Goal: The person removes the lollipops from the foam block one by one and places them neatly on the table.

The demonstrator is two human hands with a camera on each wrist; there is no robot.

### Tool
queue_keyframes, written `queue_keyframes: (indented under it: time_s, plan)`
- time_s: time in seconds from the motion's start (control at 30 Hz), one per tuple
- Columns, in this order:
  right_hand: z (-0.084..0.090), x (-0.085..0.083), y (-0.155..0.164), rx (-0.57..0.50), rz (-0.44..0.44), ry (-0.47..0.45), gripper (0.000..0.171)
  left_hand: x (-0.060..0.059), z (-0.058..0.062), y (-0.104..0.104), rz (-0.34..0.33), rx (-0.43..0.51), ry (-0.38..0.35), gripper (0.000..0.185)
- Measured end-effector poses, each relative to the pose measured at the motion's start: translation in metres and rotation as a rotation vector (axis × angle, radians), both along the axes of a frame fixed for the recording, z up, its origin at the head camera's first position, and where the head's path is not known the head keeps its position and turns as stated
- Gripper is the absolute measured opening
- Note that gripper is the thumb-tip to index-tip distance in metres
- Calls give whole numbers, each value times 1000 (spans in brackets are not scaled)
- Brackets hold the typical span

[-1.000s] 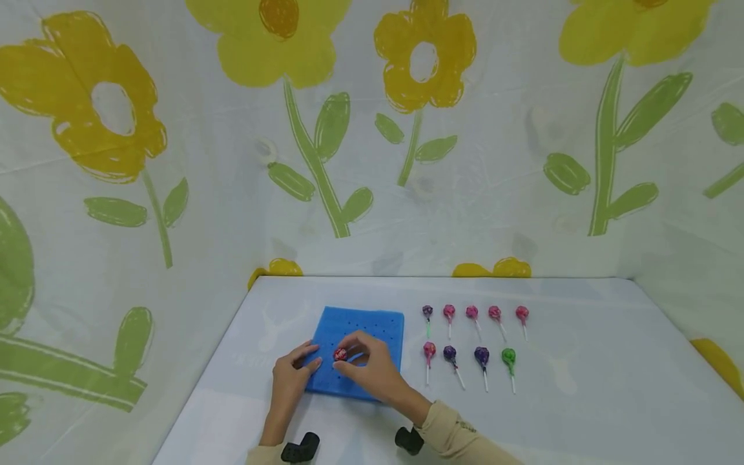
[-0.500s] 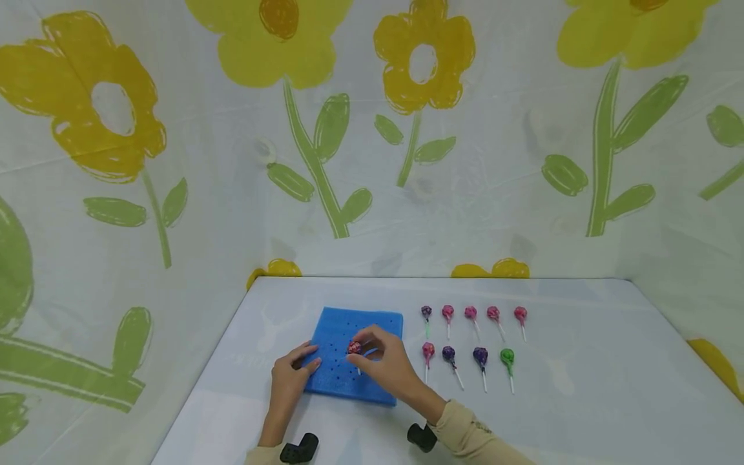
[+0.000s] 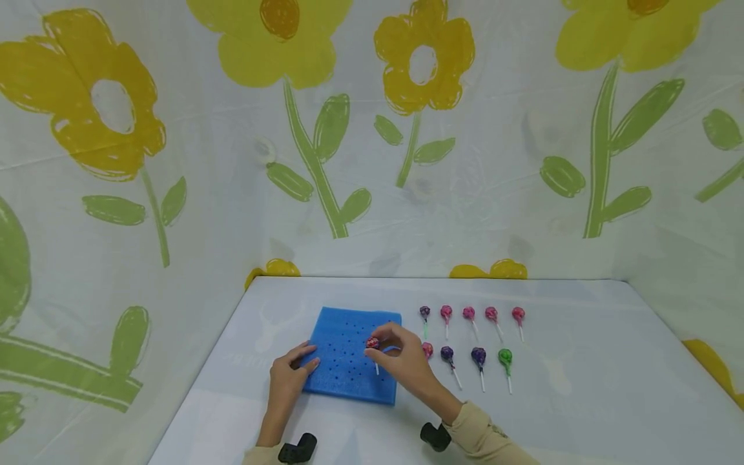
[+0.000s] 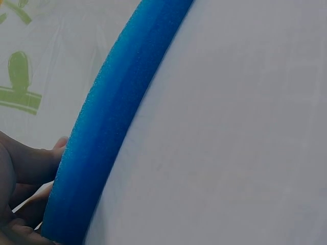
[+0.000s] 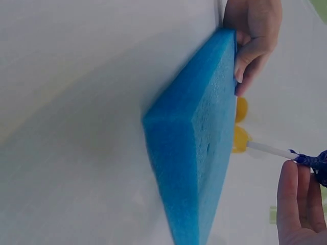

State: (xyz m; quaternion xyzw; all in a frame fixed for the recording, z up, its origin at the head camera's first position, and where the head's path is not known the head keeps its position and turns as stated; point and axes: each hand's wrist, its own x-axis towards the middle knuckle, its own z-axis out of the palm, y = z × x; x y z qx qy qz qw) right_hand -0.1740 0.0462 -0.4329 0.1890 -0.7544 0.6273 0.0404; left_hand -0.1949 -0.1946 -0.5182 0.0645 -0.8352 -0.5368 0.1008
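Note:
My right hand (image 3: 409, 365) pinches a wrapped lollipop (image 3: 372, 343) by its head above the right part of a blue foam block (image 3: 328, 381). The white stick hangs down; its tip looks free in the right wrist view, where the wrapper of the lollipop (image 5: 316, 162) appears dark blue, though reddish in the head view. Small holes dot the foam's top. My left hand (image 3: 289, 374) rests at the block's left edge, its thumb and extended fingers touching the foam. Part of that hand (image 4: 30, 168) shows behind the foam in the left wrist view.
Right of the foam, lollipops lie in two rows on the white table (image 3: 581, 387). The back row includes a pink lollipop (image 3: 469, 313); the front row ends with a green lollipop (image 3: 505, 356). A flower-printed curtain (image 3: 494, 194) stands behind.
The right hand has moved right across the foam with the lollipop, whose stick has come into sight below it. The hand now covers part of a front-row lollipop. My left hand stays put.

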Motion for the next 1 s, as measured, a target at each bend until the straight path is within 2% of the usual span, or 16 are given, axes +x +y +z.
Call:
queue_keyframes:
  time_s: [0.37, 0.43, 0.5, 0.6, 0.67, 1.0]
  plan:
    - [-4, 3, 17, 15, -50, -6, 21, 0, 1, 1, -1, -9, -6, 31]
    - [-14, -2, 21, 5, -61, -6, 21, 0, 1, 1, -2, -11, -6, 31]
    - [-15, -2, 24, 11, -77, -12, 21, 0, 1, 1, -1, -11, -8, 31]
    - [-14, -1, 29, 25, -103, -17, 20, 0, 1, 0, -1, -7, -11, 31]
    - [-5, 3, 31, 45, -118, -33, 20, 0, 2, 0, 0, -5, -13, 31]
    - [-7, 4, 51, 66, -216, -47, 21, 0, 1, 1, 2, -8, -15, 31]
